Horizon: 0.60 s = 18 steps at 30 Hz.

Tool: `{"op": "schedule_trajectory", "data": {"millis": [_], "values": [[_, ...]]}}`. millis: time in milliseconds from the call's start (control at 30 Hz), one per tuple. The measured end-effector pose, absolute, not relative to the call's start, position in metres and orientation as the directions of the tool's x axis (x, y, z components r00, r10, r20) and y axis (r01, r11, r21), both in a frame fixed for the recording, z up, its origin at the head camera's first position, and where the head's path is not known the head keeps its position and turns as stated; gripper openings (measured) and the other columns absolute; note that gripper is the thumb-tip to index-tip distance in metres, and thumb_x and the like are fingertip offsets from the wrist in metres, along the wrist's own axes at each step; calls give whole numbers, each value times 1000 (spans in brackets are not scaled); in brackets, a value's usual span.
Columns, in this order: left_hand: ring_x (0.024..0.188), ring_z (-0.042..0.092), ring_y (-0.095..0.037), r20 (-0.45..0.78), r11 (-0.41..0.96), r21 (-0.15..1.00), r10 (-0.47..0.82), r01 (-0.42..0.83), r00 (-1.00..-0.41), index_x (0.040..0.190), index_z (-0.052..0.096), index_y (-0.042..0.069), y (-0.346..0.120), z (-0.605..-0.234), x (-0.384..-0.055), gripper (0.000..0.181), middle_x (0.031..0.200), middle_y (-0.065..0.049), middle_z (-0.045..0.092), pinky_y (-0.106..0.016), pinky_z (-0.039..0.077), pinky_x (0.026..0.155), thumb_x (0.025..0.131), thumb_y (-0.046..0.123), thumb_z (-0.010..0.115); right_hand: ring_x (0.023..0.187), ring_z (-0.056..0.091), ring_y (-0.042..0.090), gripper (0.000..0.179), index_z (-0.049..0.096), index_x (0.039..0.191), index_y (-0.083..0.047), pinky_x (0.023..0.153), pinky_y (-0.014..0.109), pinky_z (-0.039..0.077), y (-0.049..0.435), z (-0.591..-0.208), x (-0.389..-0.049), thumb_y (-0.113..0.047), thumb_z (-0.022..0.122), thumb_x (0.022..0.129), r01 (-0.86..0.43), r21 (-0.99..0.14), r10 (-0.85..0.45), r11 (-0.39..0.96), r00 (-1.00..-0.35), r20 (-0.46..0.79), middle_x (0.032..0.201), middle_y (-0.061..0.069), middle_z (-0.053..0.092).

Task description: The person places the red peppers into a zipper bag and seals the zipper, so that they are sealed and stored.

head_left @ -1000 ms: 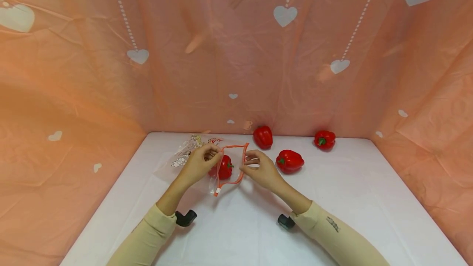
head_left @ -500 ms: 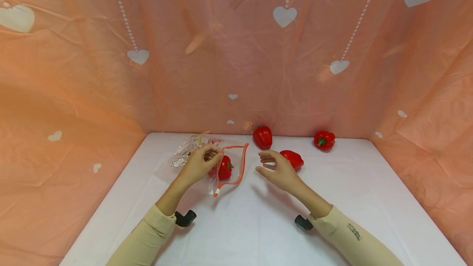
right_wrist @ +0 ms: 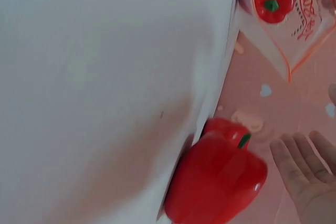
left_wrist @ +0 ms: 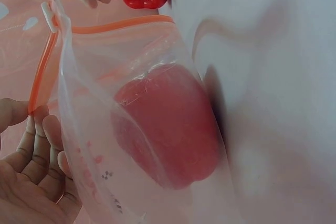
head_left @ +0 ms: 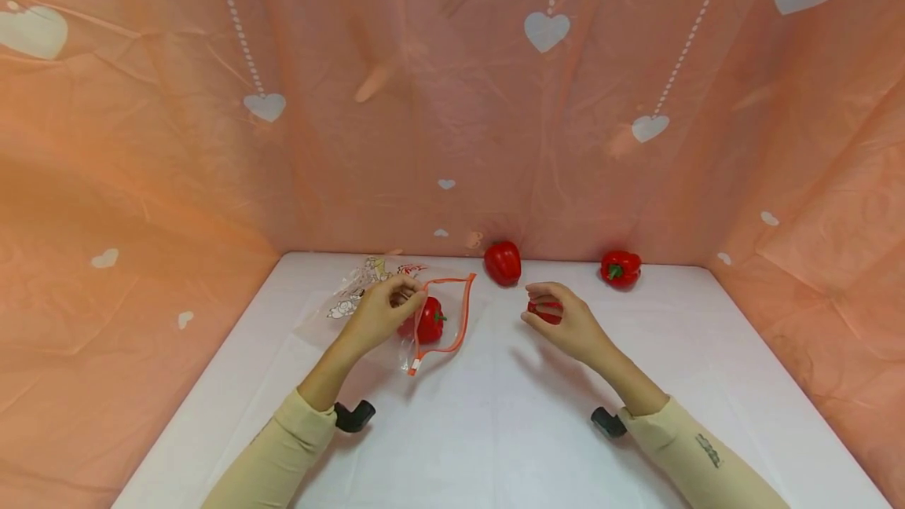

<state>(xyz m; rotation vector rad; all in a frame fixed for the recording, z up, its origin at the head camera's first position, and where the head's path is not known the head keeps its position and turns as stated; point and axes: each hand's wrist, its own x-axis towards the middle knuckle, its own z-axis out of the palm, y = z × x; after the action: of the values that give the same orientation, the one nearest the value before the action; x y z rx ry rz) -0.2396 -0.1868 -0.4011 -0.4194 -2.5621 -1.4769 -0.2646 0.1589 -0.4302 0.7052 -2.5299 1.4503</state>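
**Left hand point(head_left: 382, 311) holding the bag point(left_wrist: 89, 103), right hand point(head_left: 578, 330) hovering at the near pepper point(right_wrist: 215, 182)**

Count: four red bell peppers, one clear printed zip bag, two hands, two black wrist devices (left device point(head_left: 355, 416), right device point(head_left: 608, 422)).

Peppers: one, the bagged pepper point(head_left: 430, 322), is lying inside the bag just behind its mouth, green stem facing the opening. Three are lying outside on the white table point(head_left: 481, 430): the near pepper, partly hidden behind my right fingers in the head view; the back-middle pepper point(head_left: 503, 263), resting by the peach backdrop point(head_left: 452, 116); and the back-right pepper point(head_left: 621, 269), sitting well apart from the bag.

Left hand: I am pinching the orange rim point(left_wrist: 126, 23) between thumb and fingers; the mouth is gaping toward my right.

Right hand: I am holding nothing; thumb and fingers are standing apart, moderately wide, around the near pepper as seen from above. The right wrist view is showing a gap between fingertips and pepper.

Change: one second ago my right fingers were at the rim; now they are well to the right of it. Left hand, bag and all four peppers are staying put.
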Motion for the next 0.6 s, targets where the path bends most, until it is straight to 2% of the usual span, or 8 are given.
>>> {"op": "schedule_trajectory", "data": {"millis": [467, 600], "values": [[83, 63, -19, 273, 457, 829, 174, 323, -946, 111, 73, 7, -189, -401, -240, 13, 93, -4, 72, -26, 52, 68, 104, 18, 74, 124, 66, 40, 49, 63, 138, -1, 105, 51, 53, 188, -427, -275, -9, 84, 94, -501, -733, -330, 460, -863, 383, 132, 21, 66], [85, 64, -20, 269, 457, 830, 171, 318, -948, 112, 72, 7, -190, -400, -239, 14, 94, -5, 72, -26, 52, 70, 103, 17, 74, 128, 63, 41, 51, 62, 139, 0, 106, 55, 52, 196, -427, -278, -9, 84, 94, -506, -707, -334, 495, -861, 383, 135, 22, 65]]}}
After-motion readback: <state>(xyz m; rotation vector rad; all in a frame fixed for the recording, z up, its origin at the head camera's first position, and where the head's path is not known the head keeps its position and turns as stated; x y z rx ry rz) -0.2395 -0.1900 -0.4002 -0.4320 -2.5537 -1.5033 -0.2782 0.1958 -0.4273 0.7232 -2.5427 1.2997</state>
